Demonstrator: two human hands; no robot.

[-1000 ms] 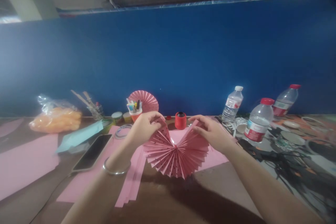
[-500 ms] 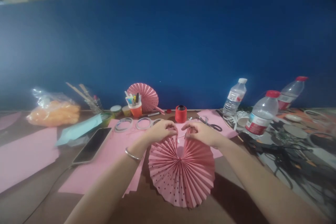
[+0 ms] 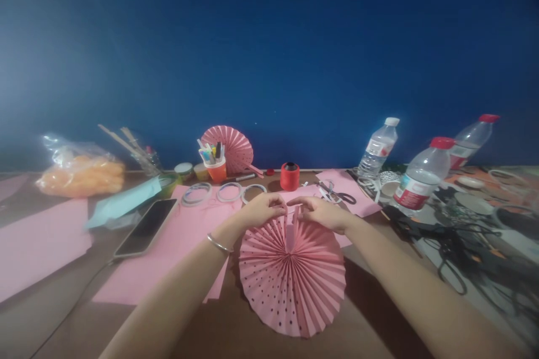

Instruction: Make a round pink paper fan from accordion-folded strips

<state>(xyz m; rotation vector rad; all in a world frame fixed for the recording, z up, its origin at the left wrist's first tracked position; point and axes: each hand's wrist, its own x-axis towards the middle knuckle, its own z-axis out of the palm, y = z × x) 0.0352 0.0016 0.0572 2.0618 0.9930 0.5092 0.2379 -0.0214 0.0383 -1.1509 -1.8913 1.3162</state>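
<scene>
A pleated pink paper fan (image 3: 291, 286) is spread almost into a full circle above the brown table, dark dots showing on its left part. A narrow gap at the top separates its two end edges. My left hand (image 3: 265, 210) pinches the left end, and a silver bangle circles that wrist. The right end is pinched in my right hand (image 3: 318, 213). Both hands are closed and nearly meet over the gap. Pink paper (image 3: 164, 258) lies beside my left forearm, and scissors (image 3: 339, 193) rest beyond my right hand.
Tape rolls (image 3: 197, 194), a red thread spool (image 3: 289, 176) and an orange pen cup (image 3: 217, 168) stand at the back, before another pink fan (image 3: 236, 148). A phone (image 3: 147, 227) lies left. Bottles (image 3: 423, 176) and tangled black cables (image 3: 455, 247) crowd the right.
My hands have drawn together, bringing the fan's two ends close. The fan has opened from a wide-gapped heart shape to nearly a full circle. The view has tilted down.
</scene>
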